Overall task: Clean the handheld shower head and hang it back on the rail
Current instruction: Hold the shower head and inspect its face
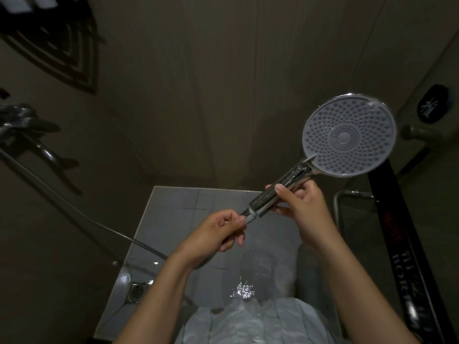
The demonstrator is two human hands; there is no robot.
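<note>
- Both hands are closed on one handheld shower head (348, 135), held up over the shower floor (173, 202).
- Right hand (301, 209) wraps the middle of the chrome handle (278, 192), thumb lying across the front.
- Left hand (218, 234) pinches the handle's lower end, where the hose (82, 214) joins; fingers curled tight.
- Shower head's face is a flat round disc, pale grey, dotted with rings of small nozzles around a plain centre; it tilts up to the right, facing the camera.
- Handle is a shiny, tapering tube, beaded with water drops.
- One grey hose runs off left toward the wall fittings.
- Floor is pale square tile, wet and glinting, with one square metal drain (137, 291).
</note>
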